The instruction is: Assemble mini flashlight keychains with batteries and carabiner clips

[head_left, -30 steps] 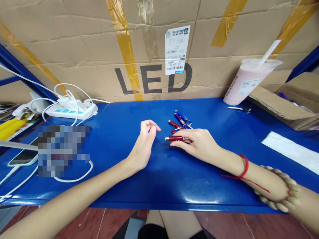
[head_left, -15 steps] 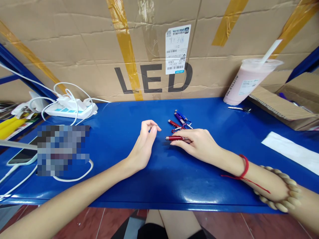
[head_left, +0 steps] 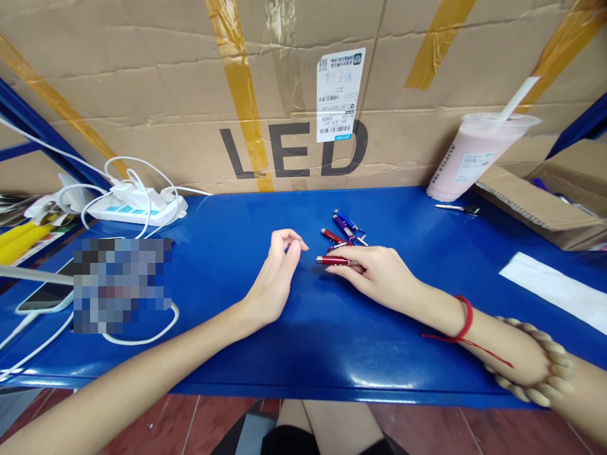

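Note:
My right hand (head_left: 379, 272) pinches a small red metal torch (head_left: 334, 260) between thumb and fingers, its silver tip pointing left. Just beyond it on the blue table (head_left: 213, 253) lie another red torch (head_left: 333, 236), a purple torch (head_left: 342, 227) and a blue torch (head_left: 346, 219), close together with clips at their near ends. My left hand (head_left: 277, 278) rests on its side to the left of them, fingers curled loosely and apart from the thumb, with nothing between them.
A tilted cup of pink drink (head_left: 467, 158) stands at the back right beside an open cardboard box (head_left: 535, 202). White paper (head_left: 554, 287) lies at right. A power strip (head_left: 137, 208), cables and a phone (head_left: 47, 297) are at left. A large carton (head_left: 165, 95) stands behind.
The red torch in my right hand has tilted slightly, its silver tip a little higher. My left hand has hardly moved.

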The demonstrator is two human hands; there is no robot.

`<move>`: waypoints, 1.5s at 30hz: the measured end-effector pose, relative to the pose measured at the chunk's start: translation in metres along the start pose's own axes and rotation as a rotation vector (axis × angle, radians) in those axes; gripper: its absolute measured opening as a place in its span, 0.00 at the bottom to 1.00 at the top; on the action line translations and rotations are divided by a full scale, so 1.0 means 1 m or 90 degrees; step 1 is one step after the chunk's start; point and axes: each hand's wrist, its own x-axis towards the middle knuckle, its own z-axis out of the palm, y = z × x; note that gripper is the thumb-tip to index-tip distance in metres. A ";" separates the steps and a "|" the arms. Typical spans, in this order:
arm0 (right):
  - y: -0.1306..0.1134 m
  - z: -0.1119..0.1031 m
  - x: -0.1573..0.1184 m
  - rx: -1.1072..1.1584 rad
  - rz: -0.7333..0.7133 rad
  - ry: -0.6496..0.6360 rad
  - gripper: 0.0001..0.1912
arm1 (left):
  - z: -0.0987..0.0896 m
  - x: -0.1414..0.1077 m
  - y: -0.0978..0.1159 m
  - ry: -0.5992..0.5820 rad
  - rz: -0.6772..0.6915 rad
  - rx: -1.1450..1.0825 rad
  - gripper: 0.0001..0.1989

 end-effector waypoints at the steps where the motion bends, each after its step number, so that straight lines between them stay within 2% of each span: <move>1: 0.000 0.000 0.000 -0.001 -0.004 0.002 0.11 | 0.000 0.000 0.001 0.000 -0.003 0.001 0.16; 5: 0.000 -0.001 0.000 -0.020 0.012 -0.013 0.13 | 0.000 0.001 0.003 0.000 -0.021 0.011 0.14; 9: 0.000 -0.001 0.000 -0.020 0.044 -0.038 0.09 | -0.001 0.001 0.005 -0.003 -0.039 0.026 0.14; 15: 0.003 0.000 0.000 -0.062 -0.002 -0.047 0.05 | -0.002 0.002 0.008 0.000 -0.031 0.060 0.11; 23: 0.012 0.004 0.004 0.010 -0.035 -0.052 0.10 | -0.003 0.000 0.009 -0.004 -0.012 0.092 0.10; 32: 0.009 0.008 0.003 -0.014 -0.029 -0.050 0.16 | -0.002 -0.002 0.012 -0.020 -0.042 0.087 0.11; 37: 0.012 0.012 0.006 -0.044 -0.053 -0.007 0.19 | -0.003 -0.002 0.010 -0.025 -0.044 0.092 0.10; 42: 0.019 0.013 0.006 -0.120 0.003 0.008 0.21 | -0.003 -0.004 0.011 -0.037 -0.040 0.091 0.11; 45: 0.022 0.012 0.006 -0.163 0.027 0.048 0.21 | -0.002 -0.006 0.013 -0.050 -0.044 0.088 0.12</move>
